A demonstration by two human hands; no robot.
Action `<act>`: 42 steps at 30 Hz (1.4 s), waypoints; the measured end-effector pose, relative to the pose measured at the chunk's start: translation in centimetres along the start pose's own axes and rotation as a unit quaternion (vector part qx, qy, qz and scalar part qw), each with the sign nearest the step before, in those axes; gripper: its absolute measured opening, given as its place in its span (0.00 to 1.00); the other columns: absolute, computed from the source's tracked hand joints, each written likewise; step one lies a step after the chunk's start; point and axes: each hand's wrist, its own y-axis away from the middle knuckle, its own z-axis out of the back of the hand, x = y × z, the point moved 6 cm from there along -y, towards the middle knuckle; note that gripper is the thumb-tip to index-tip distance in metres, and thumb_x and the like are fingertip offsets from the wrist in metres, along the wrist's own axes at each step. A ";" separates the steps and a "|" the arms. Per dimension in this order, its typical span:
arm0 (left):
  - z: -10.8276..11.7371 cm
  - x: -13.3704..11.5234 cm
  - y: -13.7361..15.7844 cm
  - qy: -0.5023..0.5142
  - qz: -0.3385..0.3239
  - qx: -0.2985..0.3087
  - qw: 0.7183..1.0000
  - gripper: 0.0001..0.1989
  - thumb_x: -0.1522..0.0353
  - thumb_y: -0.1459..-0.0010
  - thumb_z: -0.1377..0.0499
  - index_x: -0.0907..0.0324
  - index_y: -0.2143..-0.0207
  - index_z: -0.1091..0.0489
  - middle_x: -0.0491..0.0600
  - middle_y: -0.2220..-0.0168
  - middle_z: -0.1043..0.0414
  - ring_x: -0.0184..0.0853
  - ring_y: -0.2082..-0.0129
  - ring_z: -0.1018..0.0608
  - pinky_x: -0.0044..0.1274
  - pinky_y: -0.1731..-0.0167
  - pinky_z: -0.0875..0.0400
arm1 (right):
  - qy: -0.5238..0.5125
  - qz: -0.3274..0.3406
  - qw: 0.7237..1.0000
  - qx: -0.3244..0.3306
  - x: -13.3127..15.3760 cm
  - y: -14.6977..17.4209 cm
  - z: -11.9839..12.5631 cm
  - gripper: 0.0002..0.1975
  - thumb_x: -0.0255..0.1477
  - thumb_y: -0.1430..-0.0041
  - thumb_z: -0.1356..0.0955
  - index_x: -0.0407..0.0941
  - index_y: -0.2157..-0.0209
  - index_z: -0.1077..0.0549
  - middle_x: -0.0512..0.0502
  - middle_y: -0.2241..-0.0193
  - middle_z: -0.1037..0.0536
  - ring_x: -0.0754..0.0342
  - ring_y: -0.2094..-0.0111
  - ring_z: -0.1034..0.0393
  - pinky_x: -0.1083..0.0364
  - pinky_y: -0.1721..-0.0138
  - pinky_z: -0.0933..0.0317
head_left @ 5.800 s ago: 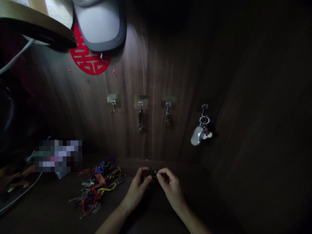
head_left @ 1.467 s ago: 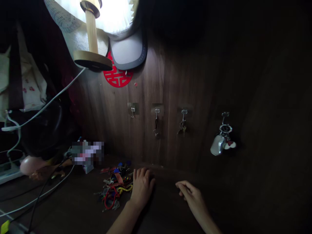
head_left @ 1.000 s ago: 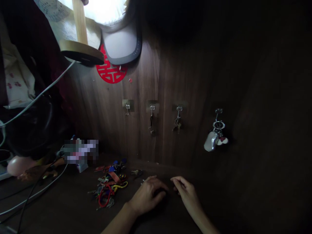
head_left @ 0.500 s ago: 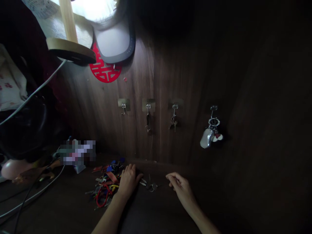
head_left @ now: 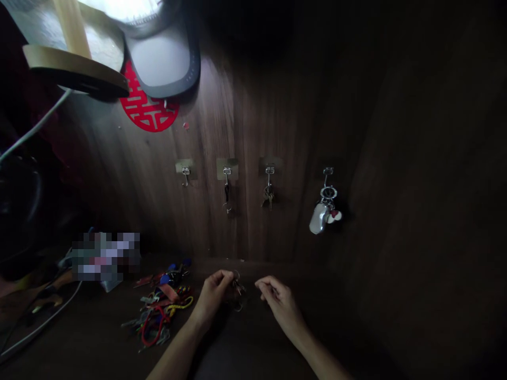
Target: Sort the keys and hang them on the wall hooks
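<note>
My left hand (head_left: 214, 295) is closed, thumb and fingers pinching a small bunch of keys (head_left: 239, 289) with thin metal rings. The bunch is dark and partly blurred. To its right, my right hand (head_left: 279, 296) is closed, its fingertips pressed together and pointing towards the keys with a small gap between. Whether anything sits in those fingers is too dark to make out. Left of my left hand, a heap of keys and coloured key tags (head_left: 160, 311) lies on the dark surface, with a red loop (head_left: 147, 342) and a yellow cord (head_left: 186, 303) among them.
Several adhesive hooks line the wood-grain panel, among them a leftmost hook (head_left: 186, 177). A black key holder (head_left: 226, 194), keys (head_left: 268, 197) and a silver key fob (head_left: 318, 219) hang there. A lamp base (head_left: 79, 71), red cutout (head_left: 152, 116) and white cable (head_left: 43, 124) are at left.
My left hand has shifted from resting beside the heap to pinching the bunch of keys that lay on the surface. The right hand stays closed. The view has swung slightly right.
</note>
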 end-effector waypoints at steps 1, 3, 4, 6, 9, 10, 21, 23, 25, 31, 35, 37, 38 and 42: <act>-0.7 0.3 0.2 0.069 0.028 0.018 0.997 0.21 0.52 0.52 0.41 0.62 0.72 0.33 0.45 0.76 0.30 0.30 0.76 0.26 0.21 0.74 0.32 | 0.004 0.001 1.000 0.008 0.3 0.1 -0.2 0.14 0.38 0.43 0.38 0.44 0.70 0.28 0.49 0.76 0.27 0.56 0.75 0.33 0.59 0.74 0.41; -1.6 0.6 0.7 0.145 0.067 0.033 0.987 0.19 0.55 0.56 0.36 0.62 0.74 0.33 0.43 0.77 0.30 0.29 0.77 0.27 0.21 0.73 0.31 | 0.012 0.006 1.000 0.027 0.9 0.5 -0.5 0.10 0.35 0.44 0.37 0.44 0.68 0.29 0.49 0.74 0.27 0.56 0.73 0.33 0.59 0.74 0.41; -1.9 0.7 0.8 0.158 0.079 0.033 0.984 0.19 0.56 0.57 0.35 0.62 0.75 0.33 0.42 0.78 0.31 0.27 0.78 0.27 0.20 0.73 0.31 | 0.016 0.010 0.999 0.036 1.1 0.7 -0.7 0.08 0.34 0.45 0.37 0.45 0.68 0.30 0.49 0.73 0.27 0.56 0.73 0.33 0.60 0.74 0.41; -2.1 0.8 0.9 0.168 0.098 0.027 0.981 0.18 0.57 0.59 0.34 0.62 0.76 0.33 0.41 0.79 0.32 0.25 0.79 0.29 0.19 0.74 0.32 | 0.024 0.016 0.998 0.047 1.5 1.0 -1.0 0.05 0.31 0.48 0.35 0.46 0.68 0.33 0.50 0.72 0.28 0.57 0.73 0.33 0.60 0.75 0.41; -2.1 0.9 1.1 0.166 0.114 0.018 0.979 0.19 0.56 0.60 0.34 0.62 0.77 0.33 0.41 0.78 0.31 0.26 0.79 0.28 0.20 0.73 0.31 | 0.038 0.024 0.998 0.039 1.4 1.2 -1.3 0.10 0.27 0.53 0.33 0.47 0.66 0.35 0.52 0.71 0.28 0.59 0.74 0.34 0.60 0.74 0.41; -2.1 0.9 1.1 0.161 0.118 0.017 0.980 0.20 0.56 0.61 0.33 0.62 0.76 0.33 0.42 0.77 0.30 0.26 0.78 0.27 0.20 0.73 0.31 | 0.045 0.025 0.998 0.035 1.2 1.2 -1.4 0.11 0.26 0.54 0.32 0.47 0.66 0.35 0.53 0.71 0.29 0.59 0.74 0.34 0.60 0.74 0.41; -2.4 1.7 1.2 0.184 0.137 0.054 0.972 0.20 0.57 0.60 0.33 0.62 0.72 0.32 0.44 0.77 0.29 0.27 0.77 0.27 0.20 0.73 0.33 | 0.035 0.047 0.996 0.065 1.1 1.1 -1.4 0.02 0.27 0.47 0.35 0.45 0.71 0.30 0.52 0.74 0.28 0.58 0.73 0.32 0.61 0.73 0.40; -2.6 1.6 1.1 0.189 0.132 0.074 0.970 0.18 0.58 0.58 0.33 0.63 0.73 0.31 0.45 0.77 0.29 0.26 0.78 0.28 0.19 0.73 0.34 | 0.009 0.034 0.997 0.065 1.1 1.0 -1.4 0.04 0.28 0.47 0.35 0.45 0.71 0.29 0.52 0.76 0.28 0.58 0.75 0.32 0.61 0.74 0.40; -2.7 1.5 1.2 0.202 0.132 0.093 0.966 0.17 0.60 0.57 0.33 0.64 0.72 0.30 0.45 0.76 0.28 0.25 0.78 0.28 0.19 0.73 0.35 | -0.028 0.008 0.998 0.057 0.6 0.8 -1.2 0.06 0.32 0.46 0.35 0.44 0.71 0.29 0.53 0.79 0.29 0.59 0.78 0.33 0.60 0.76 0.40; -3.6 0.7 2.3 0.219 0.158 0.169 0.948 0.13 0.63 0.53 0.35 0.64 0.71 0.30 0.47 0.72 0.29 0.25 0.77 0.29 0.19 0.72 0.35 | -0.131 -0.039 0.990 -0.023 -0.4 0.2 0.0 0.15 0.43 0.50 0.33 0.44 0.71 0.31 0.54 0.83 0.32 0.58 0.81 0.35 0.60 0.79 0.40; -4.4 0.5 3.2 0.217 0.199 0.225 0.929 0.13 0.64 0.52 0.35 0.64 0.69 0.29 0.50 0.71 0.27 0.26 0.77 0.28 0.20 0.72 0.35 | -0.141 -0.042 0.988 -0.041 -0.3 0.1 0.4 0.17 0.44 0.52 0.32 0.44 0.72 0.30 0.54 0.83 0.32 0.58 0.81 0.35 0.60 0.79 0.40; -4.6 0.3 3.5 0.222 0.211 0.245 0.920 0.13 0.64 0.52 0.35 0.64 0.68 0.29 0.51 0.69 0.27 0.26 0.76 0.27 0.20 0.72 0.34 | -0.143 -0.047 0.988 -0.042 -0.5 0.1 0.4 0.16 0.44 0.52 0.32 0.44 0.72 0.30 0.53 0.82 0.31 0.58 0.81 0.34 0.60 0.79 0.39; -4.7 0.2 3.6 0.227 0.211 0.250 0.917 0.13 0.64 0.52 0.35 0.64 0.67 0.29 0.51 0.69 0.27 0.26 0.76 0.27 0.20 0.71 0.34 | -0.142 -0.051 0.988 -0.041 -0.7 0.1 0.3 0.16 0.43 0.51 0.32 0.44 0.71 0.30 0.53 0.81 0.31 0.58 0.81 0.34 0.60 0.80 0.39; -4.1 0.0 2.9 0.260 0.179 0.209 0.926 0.12 0.66 0.54 0.33 0.63 0.68 0.29 0.46 0.73 0.30 0.25 0.75 0.28 0.20 0.70 0.34 | -0.107 -0.046 0.991 -0.060 -0.9 0.2 0.3 0.16 0.43 0.49 0.33 0.44 0.67 0.29 0.49 0.74 0.27 0.56 0.77 0.32 0.59 0.78 0.38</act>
